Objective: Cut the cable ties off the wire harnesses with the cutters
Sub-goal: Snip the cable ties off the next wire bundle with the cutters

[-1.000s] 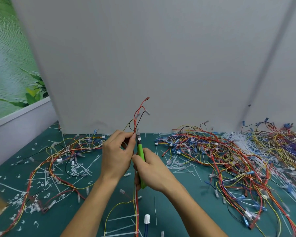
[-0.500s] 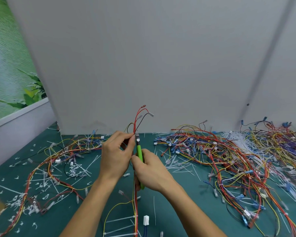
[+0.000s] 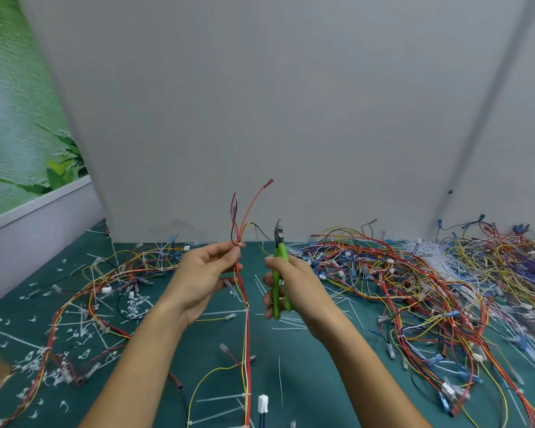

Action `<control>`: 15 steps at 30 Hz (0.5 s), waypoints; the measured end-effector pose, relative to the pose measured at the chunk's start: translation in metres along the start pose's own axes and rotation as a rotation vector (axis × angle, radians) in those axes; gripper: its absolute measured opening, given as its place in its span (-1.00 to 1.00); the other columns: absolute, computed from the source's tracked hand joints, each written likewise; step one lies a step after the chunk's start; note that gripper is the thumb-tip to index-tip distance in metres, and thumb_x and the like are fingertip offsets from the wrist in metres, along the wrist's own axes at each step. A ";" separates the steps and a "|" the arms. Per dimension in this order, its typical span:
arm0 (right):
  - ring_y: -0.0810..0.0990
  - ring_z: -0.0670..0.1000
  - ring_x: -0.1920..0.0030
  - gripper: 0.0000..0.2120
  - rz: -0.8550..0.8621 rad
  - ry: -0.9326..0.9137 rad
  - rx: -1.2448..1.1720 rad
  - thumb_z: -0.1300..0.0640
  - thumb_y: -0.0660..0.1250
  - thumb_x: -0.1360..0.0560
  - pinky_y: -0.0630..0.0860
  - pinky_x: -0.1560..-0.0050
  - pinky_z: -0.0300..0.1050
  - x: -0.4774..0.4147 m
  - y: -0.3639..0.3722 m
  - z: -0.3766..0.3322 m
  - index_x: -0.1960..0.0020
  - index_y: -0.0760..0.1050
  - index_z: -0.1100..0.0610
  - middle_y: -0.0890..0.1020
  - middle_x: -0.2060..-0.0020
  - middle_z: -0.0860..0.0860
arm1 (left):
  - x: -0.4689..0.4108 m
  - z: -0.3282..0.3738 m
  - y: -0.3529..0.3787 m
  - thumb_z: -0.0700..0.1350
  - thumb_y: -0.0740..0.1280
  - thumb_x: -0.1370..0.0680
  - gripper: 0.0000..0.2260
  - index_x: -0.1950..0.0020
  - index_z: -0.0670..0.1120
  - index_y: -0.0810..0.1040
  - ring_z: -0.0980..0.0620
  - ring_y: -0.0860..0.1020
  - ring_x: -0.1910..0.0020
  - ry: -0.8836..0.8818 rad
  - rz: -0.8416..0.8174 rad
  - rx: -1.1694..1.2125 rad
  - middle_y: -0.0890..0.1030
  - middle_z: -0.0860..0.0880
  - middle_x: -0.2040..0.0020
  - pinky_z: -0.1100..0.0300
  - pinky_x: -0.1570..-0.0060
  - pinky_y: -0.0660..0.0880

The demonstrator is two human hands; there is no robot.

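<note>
Pinching in the left hand a wire harness, loose ends fanned above the grip and a white cable tie on the bundle below it, and clenching in the right hand, just beside yet apart, green-handled cutters with tips pointing up above the fist.

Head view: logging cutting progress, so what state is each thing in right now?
Left hand: pinching the held harness upright.
Right hand: gripping the cutters, tips up, apart from the wires.
Cable tie: uncut on the held harness.
Harness pile: tangled on the table.
</note>
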State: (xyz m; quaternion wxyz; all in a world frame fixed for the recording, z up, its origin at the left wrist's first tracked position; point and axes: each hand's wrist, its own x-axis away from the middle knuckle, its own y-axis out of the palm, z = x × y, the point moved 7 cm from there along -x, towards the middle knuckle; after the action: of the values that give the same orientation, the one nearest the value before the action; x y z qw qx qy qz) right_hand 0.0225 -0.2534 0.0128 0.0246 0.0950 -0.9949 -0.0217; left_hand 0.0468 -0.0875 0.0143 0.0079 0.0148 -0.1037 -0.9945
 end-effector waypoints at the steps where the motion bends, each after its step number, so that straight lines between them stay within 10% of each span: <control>1: 0.54 0.08 0.43 -0.87 -0.015 0.004 -0.029 0.09 0.26 -0.67 0.55 0.35 0.03 0.000 -0.001 -0.002 -0.07 0.44 0.17 0.50 0.10 0.15 | 0.000 0.001 -0.002 -0.21 0.40 -0.57 -0.88 -0.05 -0.13 0.71 0.11 0.64 0.23 -0.011 -0.013 0.011 0.65 0.01 0.21 0.23 0.32 0.56; 9: 0.46 0.04 0.46 -0.67 -0.317 0.146 -0.119 -0.02 0.32 -0.52 0.49 0.41 -0.10 0.016 0.015 -0.002 -0.13 0.51 0.23 0.66 -0.16 0.22 | -0.001 0.005 -0.007 -0.26 0.38 -0.56 -0.88 -0.08 -0.25 0.62 0.03 0.68 0.20 -0.043 -0.008 0.171 0.63 -0.07 0.17 0.16 0.27 0.63; 15: 0.46 0.04 0.38 -0.71 -0.385 0.164 -0.233 0.02 0.30 -0.57 0.49 0.38 -0.10 0.016 0.016 -0.005 -0.17 0.50 0.20 0.67 0.03 0.17 | 0.000 0.008 -0.005 -0.23 0.39 -0.56 -0.92 0.01 -0.24 0.62 0.02 0.69 0.22 -0.015 -0.004 0.220 0.67 -0.10 0.24 0.20 0.29 0.63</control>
State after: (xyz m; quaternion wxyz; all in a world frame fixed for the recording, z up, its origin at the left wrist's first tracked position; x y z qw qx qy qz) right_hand 0.0046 -0.2413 0.0189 0.1114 0.2810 -0.9439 -0.1330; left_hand 0.0468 -0.0806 0.0208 0.0035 0.0082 -0.2124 -0.9771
